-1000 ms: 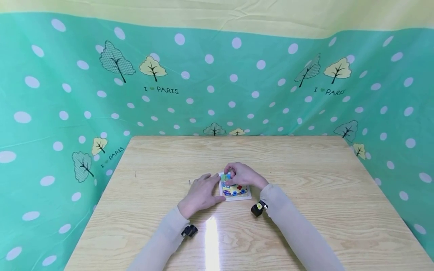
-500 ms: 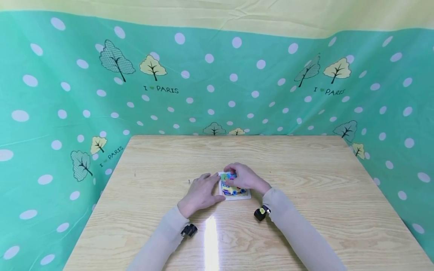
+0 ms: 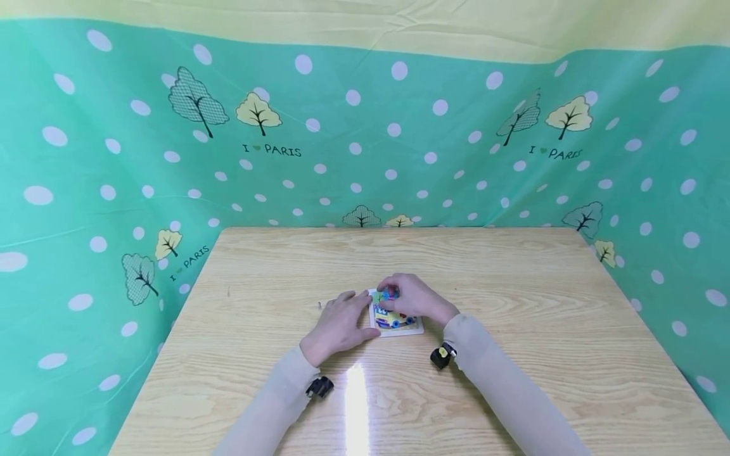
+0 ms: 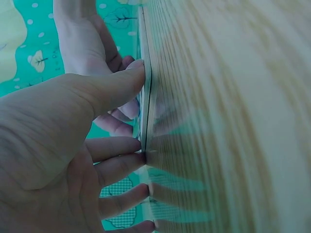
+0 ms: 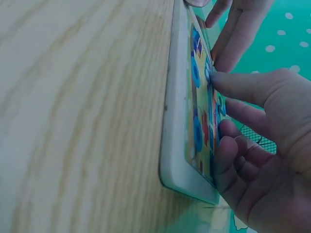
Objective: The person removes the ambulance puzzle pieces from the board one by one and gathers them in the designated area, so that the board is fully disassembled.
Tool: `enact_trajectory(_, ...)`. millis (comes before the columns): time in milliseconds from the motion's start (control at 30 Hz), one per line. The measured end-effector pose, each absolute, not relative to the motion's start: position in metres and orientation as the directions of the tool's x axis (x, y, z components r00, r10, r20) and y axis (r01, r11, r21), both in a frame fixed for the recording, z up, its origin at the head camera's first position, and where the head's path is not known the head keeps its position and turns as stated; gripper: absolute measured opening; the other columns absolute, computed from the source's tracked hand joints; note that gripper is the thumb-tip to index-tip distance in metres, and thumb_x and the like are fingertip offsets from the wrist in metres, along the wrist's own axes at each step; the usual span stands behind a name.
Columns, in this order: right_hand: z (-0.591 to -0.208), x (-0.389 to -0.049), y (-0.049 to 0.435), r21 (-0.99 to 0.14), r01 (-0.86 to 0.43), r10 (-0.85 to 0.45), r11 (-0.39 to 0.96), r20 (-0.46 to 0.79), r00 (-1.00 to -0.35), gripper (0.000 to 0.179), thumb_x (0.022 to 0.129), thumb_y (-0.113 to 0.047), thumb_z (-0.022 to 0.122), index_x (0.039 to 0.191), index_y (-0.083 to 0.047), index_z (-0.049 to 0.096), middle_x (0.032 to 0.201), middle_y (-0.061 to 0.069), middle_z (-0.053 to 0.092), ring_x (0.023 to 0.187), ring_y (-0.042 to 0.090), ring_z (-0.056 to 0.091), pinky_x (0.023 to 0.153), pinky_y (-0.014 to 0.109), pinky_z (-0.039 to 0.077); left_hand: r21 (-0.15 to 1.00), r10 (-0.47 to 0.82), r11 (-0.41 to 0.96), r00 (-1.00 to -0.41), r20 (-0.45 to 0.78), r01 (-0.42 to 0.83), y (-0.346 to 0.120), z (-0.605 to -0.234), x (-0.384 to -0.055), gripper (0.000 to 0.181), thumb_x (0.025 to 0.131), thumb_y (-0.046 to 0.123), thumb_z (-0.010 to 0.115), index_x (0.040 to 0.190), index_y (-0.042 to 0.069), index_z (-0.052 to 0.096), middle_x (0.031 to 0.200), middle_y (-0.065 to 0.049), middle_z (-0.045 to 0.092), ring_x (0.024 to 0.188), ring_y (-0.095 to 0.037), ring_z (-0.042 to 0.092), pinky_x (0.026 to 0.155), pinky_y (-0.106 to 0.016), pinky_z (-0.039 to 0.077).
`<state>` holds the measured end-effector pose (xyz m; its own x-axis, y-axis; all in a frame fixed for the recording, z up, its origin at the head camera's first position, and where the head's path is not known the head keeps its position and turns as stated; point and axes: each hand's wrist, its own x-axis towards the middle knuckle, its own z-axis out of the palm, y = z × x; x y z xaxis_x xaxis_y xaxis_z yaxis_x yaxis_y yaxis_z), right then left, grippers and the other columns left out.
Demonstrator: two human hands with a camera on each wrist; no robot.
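Observation:
A small picture puzzle (image 3: 399, 334) with a white frame lies on the table, showing a yellow ambulance with blue wheels. My left hand (image 3: 339, 324) rests at its left side, thumb on the near-left corner and fairly straight fingers along the edge. Over the upper part of the picture is my right hand (image 3: 415, 296), its other fingers curled. In the right wrist view, its thumb and index finger appear to pinch a slightly raised puzzle piece (image 5: 222, 104). The hand hides part of the picture in the head view.
The puzzle lies on a light wood-grain table (image 3: 502, 380). A tiny dark-and-white speck (image 3: 320, 305) is left of the left hand. Green dotted cloth (image 3: 353, 126) hangs behind and along both sides. A bright light reflection crosses the near tabletop.
My right wrist has shifted slightly right and toward me, its fingers staying on the upper part of the puzzle. The visible picture differs slightly around the ambulance windows. My left hand has stayed put.

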<state>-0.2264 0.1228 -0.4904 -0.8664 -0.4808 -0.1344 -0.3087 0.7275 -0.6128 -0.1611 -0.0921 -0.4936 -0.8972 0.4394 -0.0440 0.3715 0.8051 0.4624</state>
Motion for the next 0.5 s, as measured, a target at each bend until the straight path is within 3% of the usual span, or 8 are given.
enact_trajectory(233,-0.4917,-0.2244,0.1229,-0.599,-0.329,-0.472,0.730,-0.093,-0.877,0.040,0.094,-0.037,0.083,0.128,-0.017,0.075,0.120,-0.001,0.071,0.109,0.017,0.064,0.100,0.042,0.055,0.460,0.440,0.806,-0.897,-0.044,0.373,-0.0910,-0.4909,-0.1610,0.081,0.093,0.048,0.080,0.156,0.006,0.052,0.164,-0.015,0.051,0.153,-0.046,0.042,0.120,-0.069,0.040)
enact_trajectory(500,-0.4905,-0.2255,0.1267,-0.633,-0.349,-0.510,0.691,-0.084,-0.856,0.044,0.092,-0.032,0.085,0.131,-0.014,0.074,0.120,-0.001,0.072,0.103,0.013,0.064,0.094,0.037,0.056,0.456,0.437,0.810,-0.898,-0.050,0.368,-0.0913,-0.4913,-0.1611,0.081,0.093,0.048,0.080,0.157,0.006,0.052,0.164,-0.015,0.051,0.153,-0.046,0.042,0.120,-0.069,0.040)
